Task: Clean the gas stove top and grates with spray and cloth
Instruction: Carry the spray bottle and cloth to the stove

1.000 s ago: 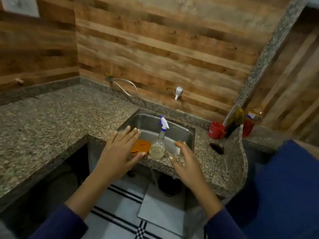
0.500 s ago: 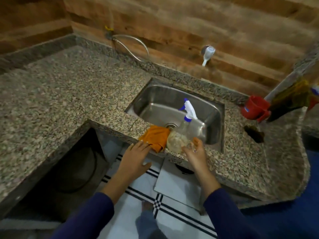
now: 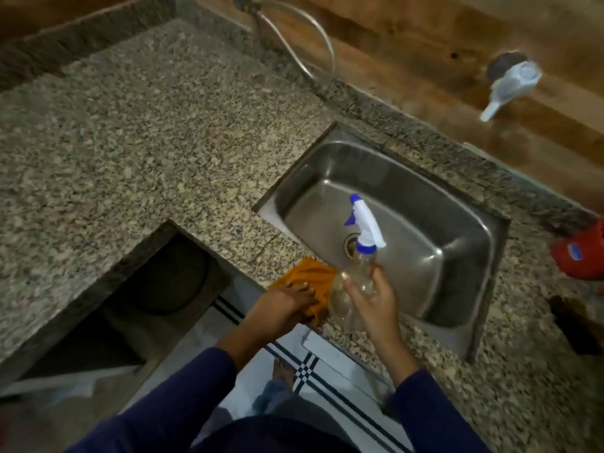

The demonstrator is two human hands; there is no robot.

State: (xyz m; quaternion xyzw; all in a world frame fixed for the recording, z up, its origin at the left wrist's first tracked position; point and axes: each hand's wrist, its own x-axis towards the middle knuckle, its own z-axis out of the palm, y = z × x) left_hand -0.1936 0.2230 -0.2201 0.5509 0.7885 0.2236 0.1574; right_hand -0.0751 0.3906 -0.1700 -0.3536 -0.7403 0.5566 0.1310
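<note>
A clear spray bottle (image 3: 354, 276) with a white and blue trigger head stands at the front rim of the sink, and my right hand (image 3: 374, 300) is wrapped around its body. Just left of it an orange cloth (image 3: 310, 274) lies on the counter edge. My left hand (image 3: 282, 304) rests on the cloth with its fingers closing over it. No gas stove or grates are in view.
A steel sink (image 3: 405, 188) is set in the speckled granite counter (image 3: 130, 142). A white tap (image 3: 508, 86) sticks out of the wooden wall; a metal hose (image 3: 300, 34) loops at the back. A red cup (image 3: 581, 256) stands at the right edge. An open gap (image 3: 137, 302) lies below the counter.
My view has tilted down and closer to the sink. My right hand has closed around the spray bottle, and my left hand has come onto the orange cloth.
</note>
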